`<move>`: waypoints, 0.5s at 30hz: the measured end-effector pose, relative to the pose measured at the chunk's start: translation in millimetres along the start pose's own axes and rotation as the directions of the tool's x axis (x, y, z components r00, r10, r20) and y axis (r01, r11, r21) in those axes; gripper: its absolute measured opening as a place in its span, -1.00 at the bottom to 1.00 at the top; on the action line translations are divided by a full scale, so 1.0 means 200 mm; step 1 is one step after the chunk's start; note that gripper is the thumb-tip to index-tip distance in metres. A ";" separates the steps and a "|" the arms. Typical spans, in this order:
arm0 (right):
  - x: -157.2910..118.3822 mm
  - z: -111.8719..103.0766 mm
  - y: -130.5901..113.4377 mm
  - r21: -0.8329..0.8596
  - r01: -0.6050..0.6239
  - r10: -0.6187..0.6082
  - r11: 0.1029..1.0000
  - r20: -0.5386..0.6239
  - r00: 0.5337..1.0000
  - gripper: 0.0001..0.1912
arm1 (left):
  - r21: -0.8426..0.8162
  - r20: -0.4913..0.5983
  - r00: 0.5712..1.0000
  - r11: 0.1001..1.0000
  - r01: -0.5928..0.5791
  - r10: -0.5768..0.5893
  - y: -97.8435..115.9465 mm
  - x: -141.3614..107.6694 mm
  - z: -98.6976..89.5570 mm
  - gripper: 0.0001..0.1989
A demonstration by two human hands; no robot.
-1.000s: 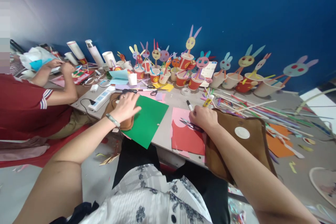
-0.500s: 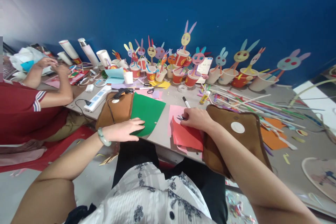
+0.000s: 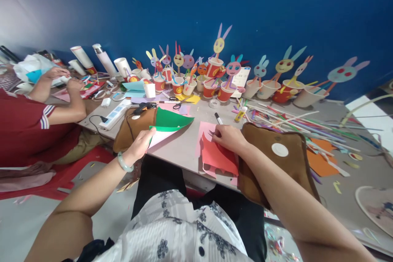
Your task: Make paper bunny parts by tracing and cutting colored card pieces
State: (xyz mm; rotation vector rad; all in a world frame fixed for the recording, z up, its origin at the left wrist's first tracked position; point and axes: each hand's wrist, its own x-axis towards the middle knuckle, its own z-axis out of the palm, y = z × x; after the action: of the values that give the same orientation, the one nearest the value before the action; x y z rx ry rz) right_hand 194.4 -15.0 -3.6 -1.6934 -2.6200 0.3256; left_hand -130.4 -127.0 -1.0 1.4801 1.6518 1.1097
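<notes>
My left hand (image 3: pixel 139 144), with a jade-coloured bangle at the wrist, pinches the near edge of a green sheet of paper (image 3: pixel 172 119). That edge is curled up, showing a white underside. My right hand (image 3: pixel 229 138) is closed around a pair of scissors (image 3: pixel 211 132); only the pointed metal tips stick out, and the handles are hidden in the fist. Under this hand lies a red sheet of paper (image 3: pixel 219 157) with cut edges, on top of a pink sheet (image 3: pixel 202 130). A black-and-white marker (image 3: pixel 218 118) lies just beyond.
Paper cups with rabbit-faced figures (image 3: pixel 225 90) line the blue wall. Brown cushioned pads (image 3: pixel 278 176) lie either side. Pipe cleaners (image 3: pixel 285 115), a glue stick (image 3: pixel 240 114), black-handled scissors (image 3: pixel 179 105) and a power strip (image 3: pixel 115 115) are around. A co-worker in a red shirt (image 3: pixel 26 129) sits left.
My left hand has gone from resting flat on the green paper to gripping its near edge, lifting and folding it up. My right hand has barely moved.
</notes>
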 end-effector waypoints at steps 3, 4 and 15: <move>0.01 0.02 0.01 0.015 0.007 -0.007 1.000 -0.040 0.999 -0.90 | 0.037 -0.118 0.993 0.999 0.015 -0.011 -0.04 0.00 -0.03 -0.58; 0.01 0.02 0.01 0.020 0.012 -0.011 1.000 -0.060 0.998 -0.90 | 0.079 -0.158 0.987 0.997 0.013 -0.001 -0.05 0.00 -0.05 -0.65; -0.02 0.03 0.01 0.517 0.154 0.007 0.842 -0.295 0.955 -0.82 | 0.336 -0.206 0.967 0.939 -0.072 0.148 -0.22 -0.04 -0.09 -0.55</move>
State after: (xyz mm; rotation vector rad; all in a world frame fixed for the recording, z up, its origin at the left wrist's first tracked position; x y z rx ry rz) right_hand 196.5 -18.1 -8.6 -1.3271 -2.1054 0.6797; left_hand -163.5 -138.8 -33.6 1.7230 2.0114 1.1420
